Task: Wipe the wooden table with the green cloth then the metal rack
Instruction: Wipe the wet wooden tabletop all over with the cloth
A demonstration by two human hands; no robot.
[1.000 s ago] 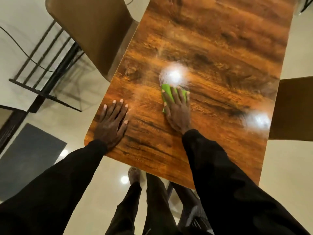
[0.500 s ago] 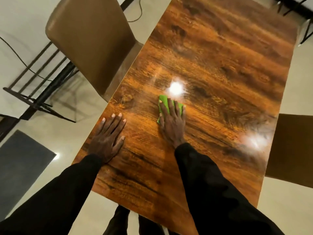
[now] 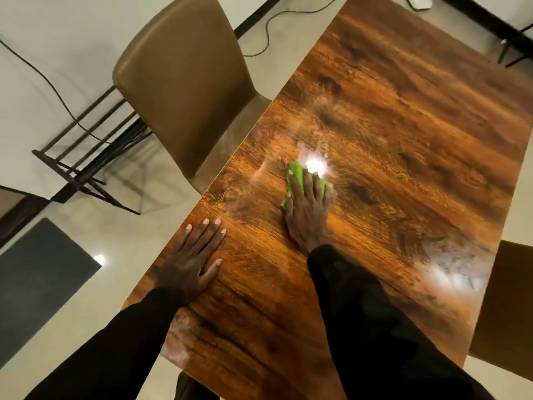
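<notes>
The glossy wooden table [image 3: 403,145] fills the middle and right of the head view. My right hand [image 3: 306,212] lies flat on the green cloth [image 3: 297,174] and presses it to the tabletop; only the cloth's far and left edges show past my fingers. My left hand [image 3: 191,259] rests palm down with fingers spread near the table's left edge, holding nothing. The dark metal rack [image 3: 86,157] stands on the floor at the left, behind the chair.
A brown chair [image 3: 184,90] is pushed against the table's left side. Another brown chair [image 3: 504,310] sits at the right edge. A grey mat [image 3: 37,281] lies on the pale floor at lower left. Cables run across the floor at the back.
My right hand has slid the green cloth forward along the table. The camera has tilted up, showing more of the table's far end. My left hand stays planted.
</notes>
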